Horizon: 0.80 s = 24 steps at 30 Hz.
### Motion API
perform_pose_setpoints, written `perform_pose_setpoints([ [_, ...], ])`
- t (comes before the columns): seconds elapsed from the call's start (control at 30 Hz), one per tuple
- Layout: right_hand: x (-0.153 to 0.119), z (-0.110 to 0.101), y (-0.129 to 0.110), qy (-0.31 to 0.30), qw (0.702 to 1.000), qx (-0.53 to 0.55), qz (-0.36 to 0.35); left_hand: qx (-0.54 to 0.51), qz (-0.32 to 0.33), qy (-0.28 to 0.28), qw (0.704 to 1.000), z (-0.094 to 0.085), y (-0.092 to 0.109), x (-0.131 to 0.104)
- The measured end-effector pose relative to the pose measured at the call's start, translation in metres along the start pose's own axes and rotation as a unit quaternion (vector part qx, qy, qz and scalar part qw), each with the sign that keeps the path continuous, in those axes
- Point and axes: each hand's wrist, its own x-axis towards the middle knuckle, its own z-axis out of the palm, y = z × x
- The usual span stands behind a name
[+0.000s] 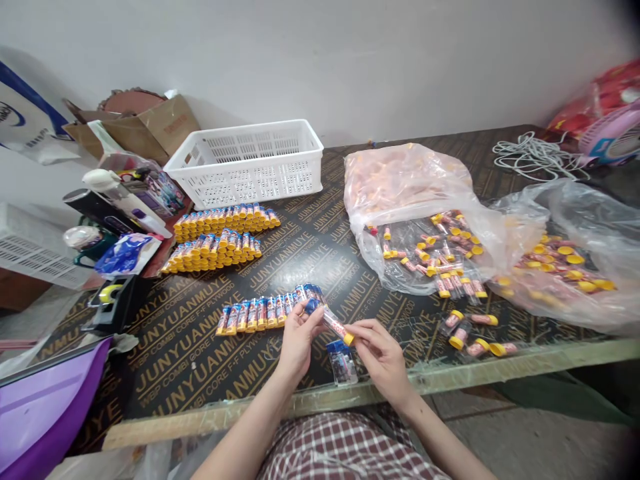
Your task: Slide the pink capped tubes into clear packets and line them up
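Both my hands meet over the front of the table around one small clear tube (334, 324) with red-and-white print and a yellow cap. My left hand (299, 337) pinches its upper end, where a blue piece (312, 305) shows; whether that is a wrapper or part of the tube, I cannot tell. My right hand (380, 353) has its fingertips closed on the tube's yellow-capped end. Under the hands lies a stack of flat clear sleeves (342, 363) with blue tops. Just beyond my left hand stretches a row of blue-and-yellow wrapped tubes (257, 314).
Two stacks of wrapped tubes (215, 250) lie before a white plastic basket (245, 179). Plastic bags (410, 180) of yellow-capped tubes cover the right side, with several loose tubes (477, 347) nearer. A tape dispenser (113, 303) and purple bin (50, 407) stand left.
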Motion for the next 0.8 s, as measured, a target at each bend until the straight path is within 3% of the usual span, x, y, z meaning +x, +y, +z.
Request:
perform_pose_setpoints([
  [0.2,0.003,-0.001,0.008,0.003,0.996,-0.074,-0.057,0.036,-0.074,-0.099,0.992,0.003,-0.002,-0.007],
  [0.33,0.009,-0.005,0.005,-0.067,0.994,-0.041,-0.071,0.064,-0.115,-0.153,0.979,0.003,-0.005,-0.011],
  [0.5,0.010,-0.010,0.007,-0.146,0.987,0.016,-0.072,0.071,-0.136,-0.168,0.974,0.006,-0.008,-0.016],
  [0.8,0.003,-0.004,0.012,-0.099,0.992,0.057,-0.061,0.077,-0.142,-0.162,0.973,0.007,-0.011,-0.019],
])
